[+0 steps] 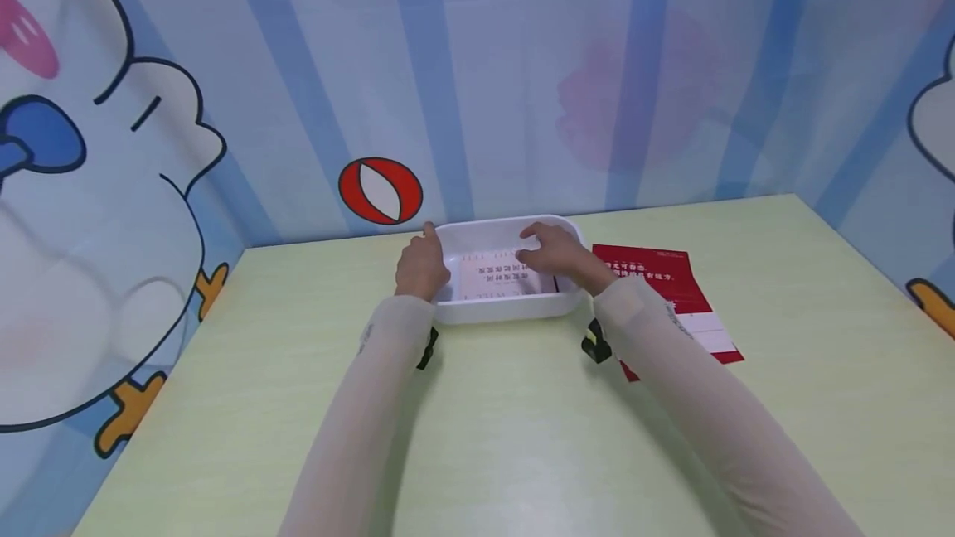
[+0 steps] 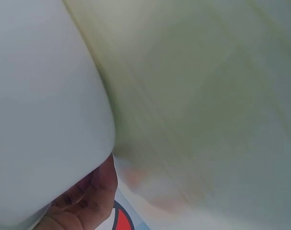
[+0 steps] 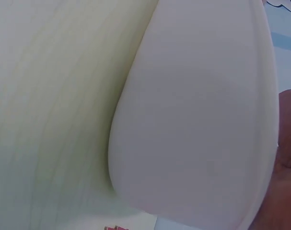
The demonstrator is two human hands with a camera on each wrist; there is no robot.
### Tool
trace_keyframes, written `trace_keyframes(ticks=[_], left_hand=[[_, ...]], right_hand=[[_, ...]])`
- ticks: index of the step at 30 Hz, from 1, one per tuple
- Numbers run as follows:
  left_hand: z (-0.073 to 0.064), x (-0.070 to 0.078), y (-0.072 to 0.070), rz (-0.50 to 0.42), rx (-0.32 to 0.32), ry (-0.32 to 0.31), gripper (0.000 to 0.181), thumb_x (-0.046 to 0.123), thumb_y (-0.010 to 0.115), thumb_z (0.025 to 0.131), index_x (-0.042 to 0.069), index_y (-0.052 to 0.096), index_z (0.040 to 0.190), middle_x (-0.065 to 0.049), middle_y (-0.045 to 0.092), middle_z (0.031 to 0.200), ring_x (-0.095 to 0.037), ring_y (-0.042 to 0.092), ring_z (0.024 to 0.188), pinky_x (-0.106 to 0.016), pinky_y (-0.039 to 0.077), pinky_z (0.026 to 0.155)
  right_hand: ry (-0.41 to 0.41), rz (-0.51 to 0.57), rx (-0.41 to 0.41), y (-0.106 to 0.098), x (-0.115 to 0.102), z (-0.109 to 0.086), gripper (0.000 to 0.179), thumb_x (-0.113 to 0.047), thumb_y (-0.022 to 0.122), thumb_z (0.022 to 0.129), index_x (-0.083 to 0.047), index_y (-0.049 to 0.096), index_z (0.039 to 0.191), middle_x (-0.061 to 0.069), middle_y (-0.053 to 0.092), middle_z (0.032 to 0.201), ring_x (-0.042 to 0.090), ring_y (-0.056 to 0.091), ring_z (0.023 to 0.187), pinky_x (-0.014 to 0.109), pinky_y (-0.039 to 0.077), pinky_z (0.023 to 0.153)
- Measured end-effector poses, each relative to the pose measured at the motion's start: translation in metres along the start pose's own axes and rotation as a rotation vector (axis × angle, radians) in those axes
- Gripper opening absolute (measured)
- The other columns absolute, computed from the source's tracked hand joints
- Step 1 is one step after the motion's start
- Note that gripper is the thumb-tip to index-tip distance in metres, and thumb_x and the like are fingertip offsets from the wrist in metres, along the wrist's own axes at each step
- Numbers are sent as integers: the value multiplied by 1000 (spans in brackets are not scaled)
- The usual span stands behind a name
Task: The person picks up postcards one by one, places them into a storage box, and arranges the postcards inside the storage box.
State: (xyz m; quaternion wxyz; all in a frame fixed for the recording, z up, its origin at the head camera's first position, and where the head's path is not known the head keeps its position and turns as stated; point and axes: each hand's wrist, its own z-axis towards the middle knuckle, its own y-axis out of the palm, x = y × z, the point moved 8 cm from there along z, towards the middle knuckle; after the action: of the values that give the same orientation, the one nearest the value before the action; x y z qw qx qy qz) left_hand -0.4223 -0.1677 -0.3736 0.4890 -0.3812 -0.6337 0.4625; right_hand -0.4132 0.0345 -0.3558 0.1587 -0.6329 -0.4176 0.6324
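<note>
White tray [image 1: 515, 309], pale card [image 1: 488, 265] with dark print
From tray: red-and-white sheet [image 1: 681, 290], three o'clock; blue-striped wall [image 1: 522, 65], twelve.

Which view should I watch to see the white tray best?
The head view: it shows the white tray nearly whole, with a printed sheet inside. The left wrist view shows only part of its outside, with the left hand at the edge; the right wrist view shows an outer wall and rim.

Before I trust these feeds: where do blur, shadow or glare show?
Head: tray fairly sharp, soft shadows beside both sleeves, pale sheen on the near table. Left wrist: table blurred, left hand in shade. Right wrist: tray evenly dim, table grain soft.
</note>
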Motion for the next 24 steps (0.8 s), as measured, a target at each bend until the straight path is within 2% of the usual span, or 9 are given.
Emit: trace_keyframes(ticks=[4, 8, 18, 24], left_hand=[[0, -1, 1, -7, -7, -5, 82, 8, 65, 93, 10, 16, 158, -19, 55, 138, -31, 62, 117, -47, 51, 105], [-1, -1, -2, -3, 9, 3, 81, 8, 65, 93, 9, 17, 158, -20, 56, 137, -31, 62, 117, -46, 52, 104], [-3, 0, -3, -3, 23, 3, 80, 8, 65, 93, 9, 17, 158, -19, 58, 136, -31, 62, 117, -46, 51, 105], [-2, 1, -4, 2, 25, 14, 80, 9, 65, 93, 8, 17, 158, -19, 58, 136, -31, 63, 116, -47, 51, 105]], right_hand=[[-43, 17, 65, -3, -4, -1, 49, -27, 51, 100, -7, 45, 144, 19, 41, 153, 36, 44, 139, 51, 40, 115], [-70, 98, 146, -11, -5, -4, 44, -24, 52, 100, -7, 48, 141, 17, 47, 149, 35, 49, 136, 50, 44, 112], [-60, 173, 259, -29, 11, -10, 41, -22, 52, 100, -7, 50, 138, 15, 51, 146, 33, 54, 130, 47, 51, 105], [-41, 190, 325, -38, 19, -14, 40, -22, 50, 101, -6, 51, 138, 16, 53, 143, 33, 55, 127, 48, 51, 105]])
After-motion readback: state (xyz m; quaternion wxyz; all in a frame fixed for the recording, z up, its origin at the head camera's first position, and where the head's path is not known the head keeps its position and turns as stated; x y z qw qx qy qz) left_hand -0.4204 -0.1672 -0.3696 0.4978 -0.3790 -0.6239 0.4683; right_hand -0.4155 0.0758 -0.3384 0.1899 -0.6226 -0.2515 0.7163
